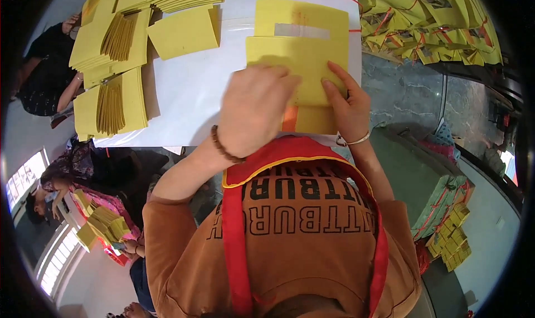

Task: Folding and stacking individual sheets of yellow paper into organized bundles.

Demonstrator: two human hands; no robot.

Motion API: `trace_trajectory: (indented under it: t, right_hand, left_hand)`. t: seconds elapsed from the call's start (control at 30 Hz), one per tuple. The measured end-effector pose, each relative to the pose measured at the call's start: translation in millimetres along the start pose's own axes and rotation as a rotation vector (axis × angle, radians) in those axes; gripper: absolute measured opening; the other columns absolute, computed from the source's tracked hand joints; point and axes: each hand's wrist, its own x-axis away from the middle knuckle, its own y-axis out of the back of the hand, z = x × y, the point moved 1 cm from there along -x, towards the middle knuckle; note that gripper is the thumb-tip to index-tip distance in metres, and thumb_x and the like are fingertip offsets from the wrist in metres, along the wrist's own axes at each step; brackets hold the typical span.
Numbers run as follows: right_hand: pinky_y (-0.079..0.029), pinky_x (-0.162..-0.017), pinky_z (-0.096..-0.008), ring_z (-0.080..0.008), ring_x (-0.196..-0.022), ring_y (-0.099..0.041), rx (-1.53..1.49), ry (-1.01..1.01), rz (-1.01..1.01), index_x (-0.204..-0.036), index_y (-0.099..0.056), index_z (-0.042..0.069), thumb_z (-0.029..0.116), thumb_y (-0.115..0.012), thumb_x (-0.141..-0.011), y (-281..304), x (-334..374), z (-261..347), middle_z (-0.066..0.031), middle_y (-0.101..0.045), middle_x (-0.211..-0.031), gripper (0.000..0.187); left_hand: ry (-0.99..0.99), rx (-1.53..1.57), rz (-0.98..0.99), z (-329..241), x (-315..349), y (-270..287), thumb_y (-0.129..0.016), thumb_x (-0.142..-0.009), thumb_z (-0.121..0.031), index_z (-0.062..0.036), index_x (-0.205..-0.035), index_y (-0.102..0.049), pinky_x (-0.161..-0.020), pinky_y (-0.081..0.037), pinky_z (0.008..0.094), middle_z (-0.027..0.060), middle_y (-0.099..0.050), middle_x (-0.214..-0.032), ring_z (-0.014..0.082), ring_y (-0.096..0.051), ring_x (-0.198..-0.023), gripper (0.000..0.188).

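Yellow folded rectangular paper sheet [316,56], lying on white tabletop [192,84]; resting loosely spread right hand [352,107] on its right edge, probably for steadying; curling blurred left hand [257,109] above, leaving grip unclear.

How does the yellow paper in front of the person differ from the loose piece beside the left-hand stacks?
The paper in front shows a pale strip and an orange patch; the loose piece looks plain. The paper in front lies nearly square to the person; the loose piece is tilted. The right hand touches the paper in front; no hand touches the loose piece. Both are yellow and lie on the white tabletop.
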Motion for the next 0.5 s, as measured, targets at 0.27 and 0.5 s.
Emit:
trace_trajectory:
  t: [0.27, 0.5]
  right_hand:
    - [-0.048, -0.067, -0.0281, -0.0213, -0.078, -0.065, 0.038, 0.007, 0.005, -0.114, -0.061, 0.007, 0.013, -0.063, -0.082, 0.0, -3.6, -1.3, -0.0161, -0.065, -0.097, 0.033]
    - [-0.048, -0.071, -0.0297, -0.0251, -0.084, -0.063, 0.072, 0.020, 0.036, -0.114, -0.061, 0.007, 0.014, -0.063, -0.082, 3.1, -4.8, -1.6, -0.0147, -0.064, -0.104, 0.033]
  left_hand:
    - [-0.112, -0.177, 0.375, 11.1, -17.4, -52.9, -0.063, -0.078, -0.025, -0.0045, -0.131, -0.043, -0.104, -0.027, 0.0426, 0.0146, -0.042, -0.133, 0.0307, -0.035, -0.126, 0.060]
    - [-0.093, -0.125, 0.421, 18.1, -16.2, -59.1, -0.064, -0.078, -0.026, -0.0065, -0.131, -0.043, -0.105, -0.025, 0.0440, 0.0130, -0.038, -0.137, 0.0302, -0.031, -0.129, 0.060]
